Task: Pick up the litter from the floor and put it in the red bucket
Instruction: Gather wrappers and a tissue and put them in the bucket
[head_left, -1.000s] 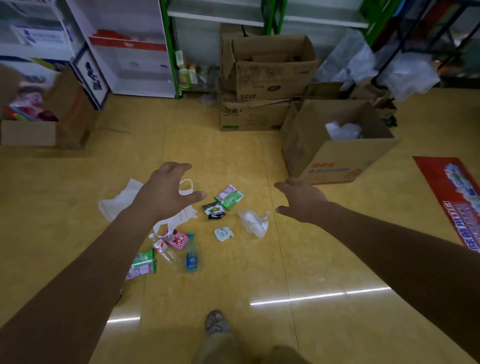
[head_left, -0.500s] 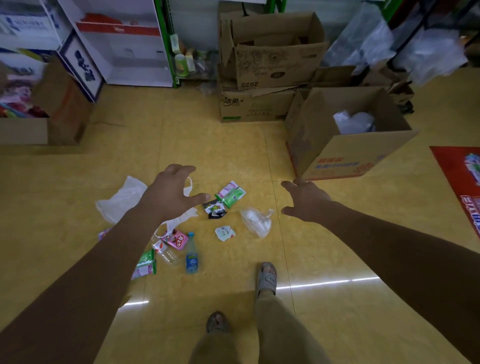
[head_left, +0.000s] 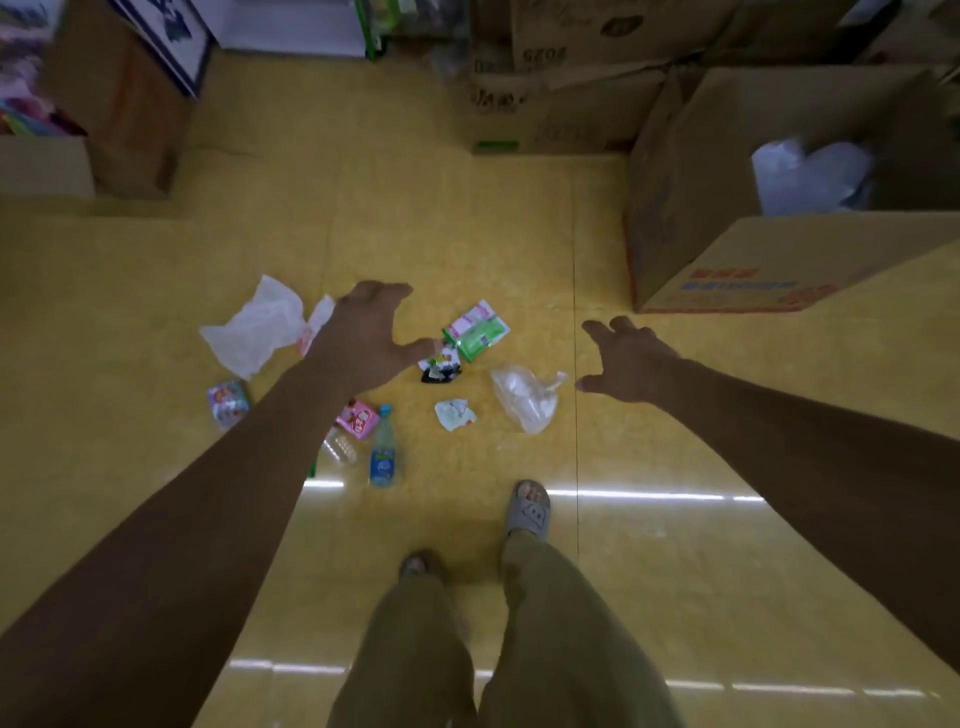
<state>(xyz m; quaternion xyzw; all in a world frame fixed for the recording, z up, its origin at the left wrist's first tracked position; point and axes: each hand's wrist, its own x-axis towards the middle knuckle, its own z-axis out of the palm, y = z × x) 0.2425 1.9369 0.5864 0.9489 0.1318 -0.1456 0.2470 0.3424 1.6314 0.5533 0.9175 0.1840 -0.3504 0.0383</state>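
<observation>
Person has stepped closer, view tipped down; scattered wrappers and small blue-labelled plastic bottle (head_left: 383, 453) on yellow floor (head_left: 649, 571) now underfoot. Left hand (head_left: 371, 335), right hand (head_left: 626, 361) spread, empty, above litter. Red bucket unseen. Pickup imminent.

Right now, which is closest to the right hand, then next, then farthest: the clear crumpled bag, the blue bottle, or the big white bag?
From the right hand:
1. Clear crumpled bag, just left of it.
2. Blue bottle, under the left forearm.
3. Big white bag, far left.
</observation>
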